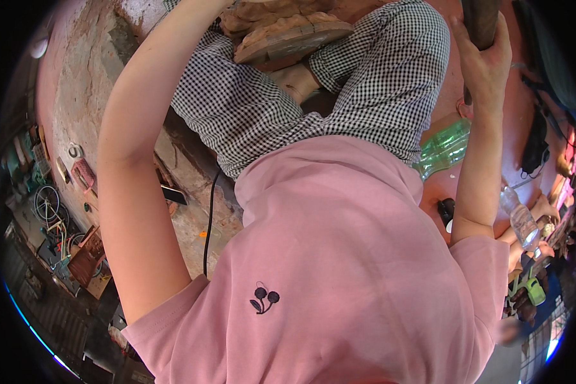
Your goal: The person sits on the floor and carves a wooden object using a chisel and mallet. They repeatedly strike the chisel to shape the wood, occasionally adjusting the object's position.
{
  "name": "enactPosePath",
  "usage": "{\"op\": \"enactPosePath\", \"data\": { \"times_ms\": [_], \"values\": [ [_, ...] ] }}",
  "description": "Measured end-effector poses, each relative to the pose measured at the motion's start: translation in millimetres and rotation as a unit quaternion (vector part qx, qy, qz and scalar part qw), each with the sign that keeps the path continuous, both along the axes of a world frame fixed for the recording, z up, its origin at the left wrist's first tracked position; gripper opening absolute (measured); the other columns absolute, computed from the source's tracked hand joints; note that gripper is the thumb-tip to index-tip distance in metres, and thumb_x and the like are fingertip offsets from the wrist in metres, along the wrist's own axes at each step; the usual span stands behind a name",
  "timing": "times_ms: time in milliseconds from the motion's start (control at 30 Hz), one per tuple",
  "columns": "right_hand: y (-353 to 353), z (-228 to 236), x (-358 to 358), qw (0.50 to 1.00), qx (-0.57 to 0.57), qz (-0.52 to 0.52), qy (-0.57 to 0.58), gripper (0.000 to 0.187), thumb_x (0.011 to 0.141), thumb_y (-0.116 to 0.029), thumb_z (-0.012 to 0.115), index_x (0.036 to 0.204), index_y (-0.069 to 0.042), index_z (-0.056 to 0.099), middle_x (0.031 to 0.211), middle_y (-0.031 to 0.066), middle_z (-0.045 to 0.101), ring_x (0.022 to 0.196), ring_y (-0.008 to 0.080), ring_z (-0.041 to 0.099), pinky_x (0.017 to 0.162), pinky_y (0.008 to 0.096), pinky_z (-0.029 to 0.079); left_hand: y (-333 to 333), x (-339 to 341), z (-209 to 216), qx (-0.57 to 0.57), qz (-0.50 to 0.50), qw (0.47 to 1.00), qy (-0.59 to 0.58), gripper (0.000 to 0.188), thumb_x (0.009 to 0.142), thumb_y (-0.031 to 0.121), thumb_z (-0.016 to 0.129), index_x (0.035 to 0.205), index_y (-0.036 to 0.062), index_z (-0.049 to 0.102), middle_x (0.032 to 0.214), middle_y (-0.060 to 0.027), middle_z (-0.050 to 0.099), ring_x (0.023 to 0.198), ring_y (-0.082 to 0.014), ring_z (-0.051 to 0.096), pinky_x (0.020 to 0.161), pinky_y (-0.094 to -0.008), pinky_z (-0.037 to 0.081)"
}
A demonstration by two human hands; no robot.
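Note:
My right hand (485, 64) is closed round a dark brown wooden club-like tool (480, 22), held upright at the top right. The tool's upper end runs out of view, and a bit of it shows below my hand. At the top edge, only the base of my left hand (219, 4) shows; its fingers are out of view. That hand is nearest to a carved brown wood piece (294, 40) with a rough, wavy surface and a flat, curved base edge. The piece stands in front of my crossed legs, partly cut off by the top edge.
A green plastic bottle (443, 150) lies beside my right thigh, with a clear bottle (521, 221) farther right. On the left, a phone (174, 195) and a black cable (211, 221) lie near my left arm. A bicycle (50, 211) stands far left. Another person's hand (545, 248) shows at right.

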State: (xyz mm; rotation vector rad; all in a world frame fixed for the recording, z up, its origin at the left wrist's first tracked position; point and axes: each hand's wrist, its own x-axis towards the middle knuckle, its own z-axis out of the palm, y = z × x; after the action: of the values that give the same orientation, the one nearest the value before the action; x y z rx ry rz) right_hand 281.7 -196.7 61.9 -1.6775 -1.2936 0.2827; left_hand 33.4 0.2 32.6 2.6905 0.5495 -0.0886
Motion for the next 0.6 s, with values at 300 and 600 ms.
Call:
{"op": "enactPosePath", "data": {
  "times_ms": [300, 600],
  "values": [
    [-3.5, 10.6, -3.5, 0.988, -0.035, 0.026, -0.151, 0.049, 0.079, 0.000, 0.069, 0.125, -0.003, 0.052, 0.104, 0.0208, 0.064, 0.101, 0.0285, 0.065, 0.084, 0.0345, 0.049, -4.7, -4.6, -5.6, -0.003, -0.016, 0.999, -0.045, 0.024, 0.083, 0.022, 0.071, 0.087, -0.0006, 0.063, 0.076, -0.0223, 0.064, 0.076, -0.0405, 0.064, 0.067, -0.0468, 0.050],
    [4.1, -57.3, 82.4, 0.970, -0.014, 0.049, 0.236, 0.051, 0.078, 0.003, 0.067, 0.126, -0.003, 0.052, 0.105, 0.0218, 0.063, 0.102, 0.0330, 0.065, 0.086, 0.0365, 0.049, -6.1, -1.3, -3.2, -0.015, -0.027, 0.997, -0.069, 0.021, 0.081, 0.017, 0.071, 0.085, -0.0010, 0.062, 0.077, -0.0215, 0.064, 0.077, -0.0399, 0.064, 0.068, -0.0464, 0.049]
  ]
}}
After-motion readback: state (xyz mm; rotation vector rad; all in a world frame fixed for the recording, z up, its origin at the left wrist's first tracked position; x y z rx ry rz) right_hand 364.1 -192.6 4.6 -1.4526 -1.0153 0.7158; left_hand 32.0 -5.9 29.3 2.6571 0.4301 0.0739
